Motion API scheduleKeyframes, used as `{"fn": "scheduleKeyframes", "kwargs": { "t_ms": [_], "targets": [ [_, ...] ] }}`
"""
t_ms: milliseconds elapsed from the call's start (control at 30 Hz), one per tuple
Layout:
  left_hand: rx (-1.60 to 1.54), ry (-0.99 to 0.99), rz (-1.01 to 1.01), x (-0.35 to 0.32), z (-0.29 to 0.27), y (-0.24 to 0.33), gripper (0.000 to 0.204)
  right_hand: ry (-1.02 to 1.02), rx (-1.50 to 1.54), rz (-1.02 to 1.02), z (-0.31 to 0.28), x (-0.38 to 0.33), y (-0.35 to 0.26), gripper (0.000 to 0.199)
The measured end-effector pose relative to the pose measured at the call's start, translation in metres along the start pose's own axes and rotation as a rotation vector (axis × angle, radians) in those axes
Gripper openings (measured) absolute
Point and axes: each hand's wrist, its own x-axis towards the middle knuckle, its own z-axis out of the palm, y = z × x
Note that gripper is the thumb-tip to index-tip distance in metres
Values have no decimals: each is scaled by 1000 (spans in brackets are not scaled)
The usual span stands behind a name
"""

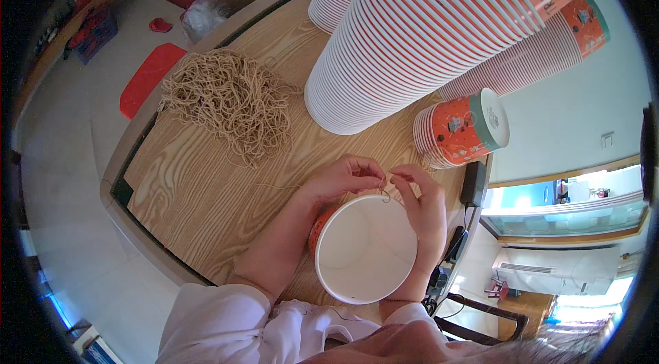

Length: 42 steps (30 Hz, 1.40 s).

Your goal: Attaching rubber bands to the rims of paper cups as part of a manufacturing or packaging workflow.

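A paper bucket (pixel 366 248), white inside and orange-red outside, stands between my forearms with its mouth tilted toward me. At its far rim a thin tan cord (pixel 386 194) makes a small loop. My left hand (pixel 349 176) pinches the cord from the left side, fingertips close to the other hand's. From the right, my right hand (pixel 420 198) is pinched on the same cord, its fingers bent beside the rim. How the cord passes through or round the rim is too small to tell. A tangled heap of tan cord (pixel 230 103) lies beyond my left arm.
A tall nested stack of paper buckets (pixel 412 41) leans across the far side of the wooden table (pixel 178 185), with more stacks behind. A short bucket stack (pixel 456 129) lies at the right, near a black box-shaped item (pixel 473 184). A red stool (pixel 147 79) stands beyond the left edge.
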Motion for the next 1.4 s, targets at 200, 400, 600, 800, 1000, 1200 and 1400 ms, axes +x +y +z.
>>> {"fn": "scheduleKeyframes", "kwargs": {
  "t_ms": [200, 400, 600, 800, 1000, 1200, 1400],
  "targets": [
    [-55, -19, -1, 4, 1, -2, 14, -28, 98, -18, -3, 2, 6, 14],
    [-122, 1, -41, 2, -1, -3, 11, -95, 34, 1, -5, 1, 1, 13],
    [-250, 5, 13, 1, -2, -4, 9, -204, 249, 10, -16, -7, 1, 15],
    [-284, -6, 53, 0, -4, -1, 9, -363, 248, 105, -20, -9, -9, 19],
    [-335, 24, 34, -2, -5, 1, 8, -363, 211, 61, -19, -6, -3, 19],
    [-374, -23, 28, -3, -9, 5, 14, -322, 178, 49, -20, -6, -3, 16],
    [-350, 26, -11, -7, -11, 10, 22, -273, 173, 39, -18, -8, 0, 16]
  ]
}}
